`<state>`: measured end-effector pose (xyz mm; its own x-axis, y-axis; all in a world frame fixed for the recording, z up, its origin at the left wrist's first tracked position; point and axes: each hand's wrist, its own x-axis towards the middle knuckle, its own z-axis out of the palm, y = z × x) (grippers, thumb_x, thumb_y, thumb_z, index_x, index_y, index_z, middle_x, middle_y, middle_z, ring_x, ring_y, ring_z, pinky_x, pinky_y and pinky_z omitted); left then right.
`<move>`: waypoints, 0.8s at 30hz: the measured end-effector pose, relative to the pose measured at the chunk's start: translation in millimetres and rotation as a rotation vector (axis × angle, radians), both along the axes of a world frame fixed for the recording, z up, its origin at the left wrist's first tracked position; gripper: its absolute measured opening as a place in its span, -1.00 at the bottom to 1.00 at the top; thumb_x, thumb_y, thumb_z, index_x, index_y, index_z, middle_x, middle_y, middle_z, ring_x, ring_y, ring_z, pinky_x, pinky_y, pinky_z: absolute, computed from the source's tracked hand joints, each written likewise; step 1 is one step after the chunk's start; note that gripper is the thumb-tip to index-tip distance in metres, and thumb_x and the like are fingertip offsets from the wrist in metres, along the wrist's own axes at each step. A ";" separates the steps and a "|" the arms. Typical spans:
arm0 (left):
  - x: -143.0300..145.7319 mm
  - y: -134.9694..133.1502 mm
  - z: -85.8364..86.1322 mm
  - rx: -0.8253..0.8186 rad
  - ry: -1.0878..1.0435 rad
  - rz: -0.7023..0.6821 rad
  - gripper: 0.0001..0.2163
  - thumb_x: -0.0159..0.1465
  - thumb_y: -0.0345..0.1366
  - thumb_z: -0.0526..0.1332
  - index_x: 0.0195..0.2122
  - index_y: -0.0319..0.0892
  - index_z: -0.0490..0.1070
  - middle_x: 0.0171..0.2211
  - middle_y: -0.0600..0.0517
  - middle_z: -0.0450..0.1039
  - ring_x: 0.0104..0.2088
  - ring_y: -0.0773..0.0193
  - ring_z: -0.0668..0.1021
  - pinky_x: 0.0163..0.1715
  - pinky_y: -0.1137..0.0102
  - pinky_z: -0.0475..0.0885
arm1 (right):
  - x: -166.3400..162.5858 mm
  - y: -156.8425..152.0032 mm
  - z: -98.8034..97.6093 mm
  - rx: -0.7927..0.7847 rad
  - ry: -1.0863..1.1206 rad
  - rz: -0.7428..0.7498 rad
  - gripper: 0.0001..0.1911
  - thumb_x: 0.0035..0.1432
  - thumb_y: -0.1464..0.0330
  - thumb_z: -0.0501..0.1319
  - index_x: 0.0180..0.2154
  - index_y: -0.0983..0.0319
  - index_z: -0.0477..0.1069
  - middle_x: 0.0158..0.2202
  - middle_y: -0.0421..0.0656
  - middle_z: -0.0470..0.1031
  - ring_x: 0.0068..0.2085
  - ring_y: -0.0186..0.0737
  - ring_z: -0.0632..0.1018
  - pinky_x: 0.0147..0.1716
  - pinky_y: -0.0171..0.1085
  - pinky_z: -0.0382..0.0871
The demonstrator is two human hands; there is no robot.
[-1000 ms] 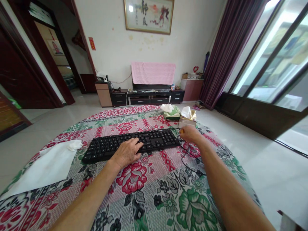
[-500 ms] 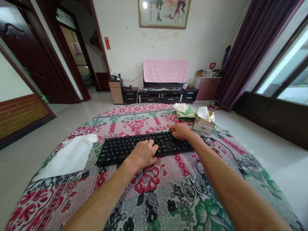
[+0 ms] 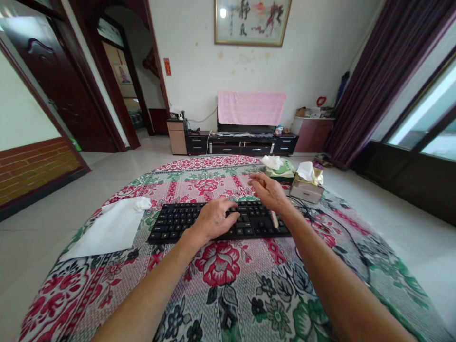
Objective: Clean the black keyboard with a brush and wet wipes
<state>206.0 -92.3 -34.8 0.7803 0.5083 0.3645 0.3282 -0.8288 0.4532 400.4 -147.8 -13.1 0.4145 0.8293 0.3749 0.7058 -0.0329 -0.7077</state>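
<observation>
A black keyboard [image 3: 171, 223] lies across the middle of a round table covered with a floral cloth [image 3: 228, 294]. My left hand [image 3: 213, 220] rests on the keys near the keyboard's middle, fingers bent loosely and holding nothing. Above the keyboard's right part, my right hand [image 3: 269, 192] is raised with its fingers stretched toward the left and its thumb hanging down over the keys. I see nothing clearly held in it. The keyboard's black cable [image 3: 342, 228] runs off to the right over the cloth.
A beige tissue box [image 3: 306, 191] and a green tissue pack [image 3: 283, 170] stand just beyond the keyboard's right end. A white paper sheet [image 3: 107, 228] lies on the table's left side. Behind are a low TV stand [image 3: 242, 142], doorways at left and glass doors at right.
My right hand has moved left from beside the tissue box and risen over the keyboard's right part. The left hand has stayed on the keys. The view has turned left.
</observation>
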 end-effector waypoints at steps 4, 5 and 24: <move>2.4 -0.9 5.0 -0.600 -0.176 -0.114 -0.76 0.24 -0.14 0.14 -0.19 -0.13 0.49 -0.34 0.03 0.52 -0.41 0.31 0.53 -0.49 0.44 0.37 | -39.6 3.4 12.9 0.068 0.544 0.361 -0.59 0.20 0.22 0.00 0.00 0.25 0.34 -0.15 -0.04 0.55 -0.29 -0.26 0.54 -0.41 -0.32 0.39; 2.1 -1.9 6.3 -0.722 -0.176 -0.170 -0.74 0.24 -0.11 0.14 -0.24 -0.15 0.49 -0.36 0.03 0.52 -0.47 0.33 0.51 -0.57 0.47 0.32 | -46.3 4.9 13.3 0.083 0.605 0.408 -0.60 0.20 0.23 0.00 -0.01 0.25 0.34 -0.14 -0.04 0.55 -0.25 -0.24 0.54 -0.36 -0.30 0.41; 11.5 15.4 -9.1 -1.656 -0.993 0.201 -0.97 0.21 -0.43 0.23 -0.34 -0.23 0.37 -0.51 0.08 0.48 -0.59 0.43 0.52 -0.63 0.59 0.40 | -71.4 3.9 -51.0 0.277 0.194 0.405 -0.61 0.07 0.29 0.22 -0.02 0.14 0.38 -0.06 -0.11 0.44 -0.05 -0.18 0.46 -0.09 -0.20 0.37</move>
<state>217.6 -76.8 -43.9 0.5264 0.7996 -0.2889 -0.4765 0.5589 0.6787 329.0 -143.9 -64.1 0.1652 0.8180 0.5510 0.4784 0.4221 -0.7701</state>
